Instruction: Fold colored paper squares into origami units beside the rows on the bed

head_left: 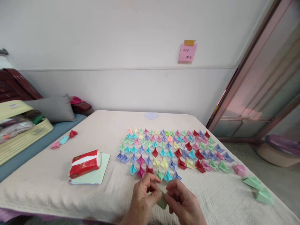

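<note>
Between my two hands, near the front edge of the covered table, is a small piece of folded green paper. My left hand pinches it from the left with thumb and fingers. From the right, my right hand has its thumb and curled fingers closed on the paper's other side. Part of the paper is hidden by the fingers. Just beyond the hands stand rows of folded paper pieces in many colours, among them a cyan one and a dark red one.
A red tissue pack lies on pale green paper sheets at left. Green folded papers and a pink one sit at the right edge. A lilac sheet lies at the back. A lidded bin stands beyond the right edge.
</note>
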A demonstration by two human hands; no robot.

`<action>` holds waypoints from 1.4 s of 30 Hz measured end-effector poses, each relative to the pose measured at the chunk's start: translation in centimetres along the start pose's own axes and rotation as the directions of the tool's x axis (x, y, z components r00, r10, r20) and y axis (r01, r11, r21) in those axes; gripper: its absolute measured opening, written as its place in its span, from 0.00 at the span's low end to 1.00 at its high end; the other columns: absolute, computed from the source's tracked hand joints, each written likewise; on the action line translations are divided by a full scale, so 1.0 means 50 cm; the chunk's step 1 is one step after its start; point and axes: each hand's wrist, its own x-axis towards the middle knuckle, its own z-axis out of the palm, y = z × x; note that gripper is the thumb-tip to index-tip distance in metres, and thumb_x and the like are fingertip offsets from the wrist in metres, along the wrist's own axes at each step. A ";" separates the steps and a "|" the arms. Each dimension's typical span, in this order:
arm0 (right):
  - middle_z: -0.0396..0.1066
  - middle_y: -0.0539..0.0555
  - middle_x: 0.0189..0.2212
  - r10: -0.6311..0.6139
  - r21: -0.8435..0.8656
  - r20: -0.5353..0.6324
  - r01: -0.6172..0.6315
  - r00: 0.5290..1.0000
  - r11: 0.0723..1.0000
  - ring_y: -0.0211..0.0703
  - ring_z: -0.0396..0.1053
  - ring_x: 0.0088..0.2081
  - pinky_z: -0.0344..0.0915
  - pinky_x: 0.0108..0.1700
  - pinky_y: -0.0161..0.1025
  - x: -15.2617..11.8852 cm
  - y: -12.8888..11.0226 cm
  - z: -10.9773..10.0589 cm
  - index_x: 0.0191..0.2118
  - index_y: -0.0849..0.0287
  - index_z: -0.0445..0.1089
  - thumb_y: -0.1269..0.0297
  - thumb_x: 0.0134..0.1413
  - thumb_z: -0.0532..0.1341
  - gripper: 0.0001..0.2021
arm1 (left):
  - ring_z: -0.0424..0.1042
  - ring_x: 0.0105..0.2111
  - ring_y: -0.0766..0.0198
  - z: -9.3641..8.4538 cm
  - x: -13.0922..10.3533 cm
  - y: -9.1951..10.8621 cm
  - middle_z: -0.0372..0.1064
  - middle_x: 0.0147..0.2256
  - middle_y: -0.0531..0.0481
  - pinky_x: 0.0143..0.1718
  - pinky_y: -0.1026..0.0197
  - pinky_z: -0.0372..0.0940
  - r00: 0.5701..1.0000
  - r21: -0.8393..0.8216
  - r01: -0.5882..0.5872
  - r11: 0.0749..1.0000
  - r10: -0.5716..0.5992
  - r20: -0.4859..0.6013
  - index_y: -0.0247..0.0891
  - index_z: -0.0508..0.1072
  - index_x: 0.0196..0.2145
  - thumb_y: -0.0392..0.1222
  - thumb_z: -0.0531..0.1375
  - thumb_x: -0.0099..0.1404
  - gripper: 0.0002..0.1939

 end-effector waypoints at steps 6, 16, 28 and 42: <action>0.63 0.44 0.20 0.032 0.210 -0.011 -0.029 0.999 0.977 0.34 0.63 0.21 0.60 0.23 0.31 0.014 -0.010 -0.019 0.27 0.58 0.65 0.58 0.46 0.69 0.13 | 0.63 0.27 0.67 0.004 0.002 -0.001 0.65 0.27 0.54 0.28 0.65 0.58 0.992 -0.093 -0.009 0.996 0.021 0.123 0.38 0.64 0.32 0.38 0.66 0.54 0.12; 0.66 0.46 0.21 0.074 0.253 0.077 -0.091 0.994 0.963 0.35 0.64 0.24 0.59 0.27 0.33 0.013 -0.015 -0.019 0.27 0.59 0.69 0.63 0.43 0.71 0.10 | 0.63 0.25 0.67 0.002 0.005 -0.006 0.62 0.25 0.56 0.27 0.64 0.57 0.990 -0.136 -0.043 0.990 0.061 0.129 0.38 0.65 0.29 0.37 0.63 0.56 0.09; 0.64 0.45 0.15 0.115 0.145 0.107 -0.129 0.988 0.981 0.34 0.61 0.19 0.57 0.23 0.32 0.018 -0.024 -0.007 0.23 0.60 0.68 0.63 0.40 0.69 0.10 | 0.53 0.23 0.69 0.003 0.006 0.004 0.55 0.21 0.58 0.24 0.64 0.49 0.998 0.024 -0.020 0.999 0.019 0.067 0.39 0.61 0.23 0.37 0.62 0.52 0.10; 0.62 0.43 0.15 0.100 0.212 0.073 -0.114 0.992 0.971 0.30 0.56 0.15 0.51 0.19 0.29 0.014 -0.003 0.004 0.21 0.61 0.66 0.65 0.42 0.67 0.10 | 0.57 0.20 0.69 0.017 0.003 -0.006 0.59 0.17 0.57 0.23 0.65 0.51 0.996 -0.126 0.084 0.988 -0.085 -0.002 0.36 0.68 0.21 0.33 0.59 0.49 0.03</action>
